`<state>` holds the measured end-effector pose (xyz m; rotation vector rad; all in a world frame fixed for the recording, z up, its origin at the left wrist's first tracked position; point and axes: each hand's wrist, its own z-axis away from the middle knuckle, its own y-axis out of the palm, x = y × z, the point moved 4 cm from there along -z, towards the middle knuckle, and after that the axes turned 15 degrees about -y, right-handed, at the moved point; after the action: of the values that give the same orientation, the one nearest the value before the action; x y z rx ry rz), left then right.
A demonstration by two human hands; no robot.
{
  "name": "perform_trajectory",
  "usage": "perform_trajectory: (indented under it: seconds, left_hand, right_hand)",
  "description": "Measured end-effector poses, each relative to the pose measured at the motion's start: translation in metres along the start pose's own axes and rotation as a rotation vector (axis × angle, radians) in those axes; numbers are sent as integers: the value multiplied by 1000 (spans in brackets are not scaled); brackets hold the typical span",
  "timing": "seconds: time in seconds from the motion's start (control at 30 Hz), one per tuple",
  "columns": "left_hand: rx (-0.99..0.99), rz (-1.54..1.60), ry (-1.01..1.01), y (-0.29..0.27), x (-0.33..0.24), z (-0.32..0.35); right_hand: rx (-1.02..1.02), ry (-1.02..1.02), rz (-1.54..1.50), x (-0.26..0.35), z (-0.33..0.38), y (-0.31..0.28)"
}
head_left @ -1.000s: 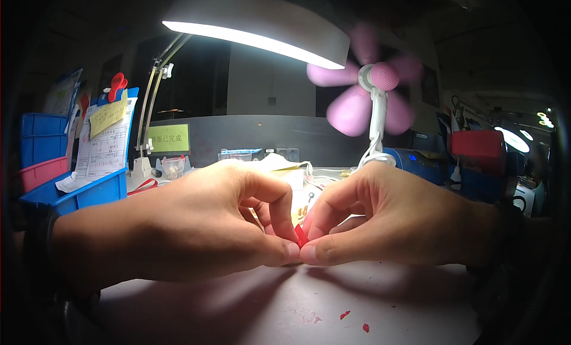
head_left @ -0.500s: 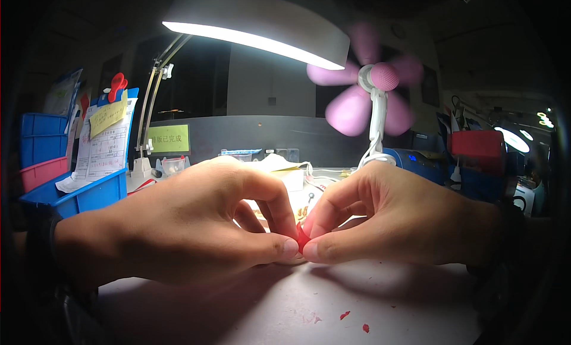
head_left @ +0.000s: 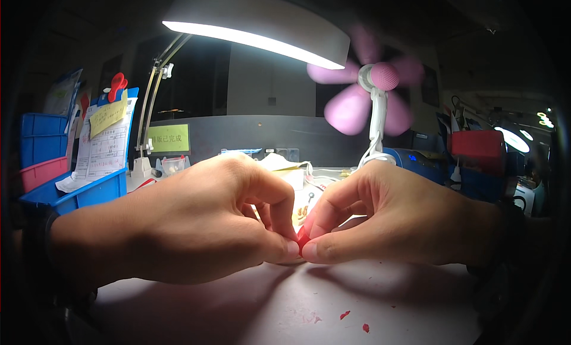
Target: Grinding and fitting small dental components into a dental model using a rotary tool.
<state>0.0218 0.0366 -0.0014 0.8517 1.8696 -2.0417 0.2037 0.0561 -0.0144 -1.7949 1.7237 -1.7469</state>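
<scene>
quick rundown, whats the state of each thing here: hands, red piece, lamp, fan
left hand: fingertips pinched on the small red piece
right hand: pinched on it too
small red piece: held between both hands, mostly hidden
desk lamp: lit
pink fan: blades blurred, seems to spin
red scraps: loose on table

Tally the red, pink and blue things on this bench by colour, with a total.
Red: 3, small red piece pinched by both hands, red scraps, red box
Pink: 1, fan
Blue: 1, blue bin
Total: 5
</scene>
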Motion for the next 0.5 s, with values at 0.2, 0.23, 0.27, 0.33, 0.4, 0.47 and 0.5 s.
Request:
perform_trajectory:
  seconds: [0.2, 0.23, 0.27, 0.33, 0.4, 0.47, 0.5]
  left_hand:
    - [8, -17, 73, 2, -3, 1]
    - [3, -16, 51, 2, -2, 1]
    - [13, 37, 53, 3, -1, 2]
    - [28, 107, -8, 3, 4, 3]
    - [30, 123, 39, 1, 4, 2]
    - [47, 219, 50, -4, 5, 0]
    - [57, 308, 26, -8, 6, -1]
  right_hand:
    - [-5, 15, 23, 0, 0, 0]
    - [-6, 19, 27, 0, 0, 0]
    - [-7, 21, 23, 0, 0, 0]
    - [-7, 32, 20, 1, 0, 1]
    - [-6, 39, 52, 4, 0, 0]
    - [-7, 44, 67, 6, 2, -1]
    - [-26, 44, 26, 7, 3, -2]
